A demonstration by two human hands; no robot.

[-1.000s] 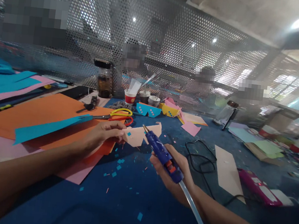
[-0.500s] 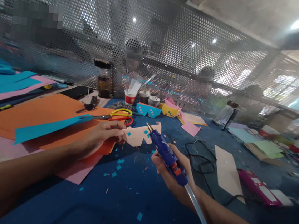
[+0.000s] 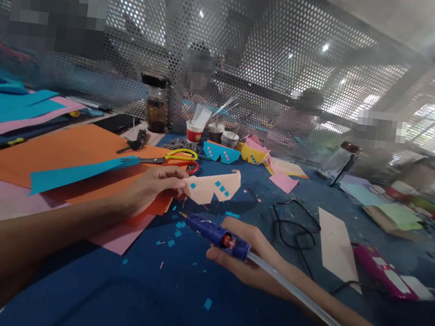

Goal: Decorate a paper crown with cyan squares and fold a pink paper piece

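Note:
Between the fingers of my left hand point(image 3: 159, 190) is the left end of a pale peach paper cutout point(image 3: 202, 190), shaped like glasses with a notch below. One blue square is on its left part and several are on its right. My right hand point(image 3: 242, 255) is wrapped round a blue glue gun point(image 3: 210, 229), a long clear glue stick point(image 3: 304, 296) trailing from its back. The nozzle points left, below the cutout and apart from it. Small blue paper squares point(image 3: 178, 233) lie on the table under the nozzle. Scissors point(image 3: 177, 156) with yellow and red handles rest behind my left hand.
Orange sheets point(image 3: 73, 152) and a blue strip point(image 3: 82, 174) lie at left. Blue point(image 3: 220, 153) and yellow point(image 3: 253, 154) paper cutouts stand near paper cups point(image 3: 195, 131) and a lidded jar point(image 3: 156, 106). A black cord point(image 3: 291, 239) and a magenta power strip point(image 3: 384, 271) are at right.
My right hand has lowered the glue gun away from the cutout, its nozzle swinging left and down. The row of blue squares on the right part now shows. My left hand keeps its hold.

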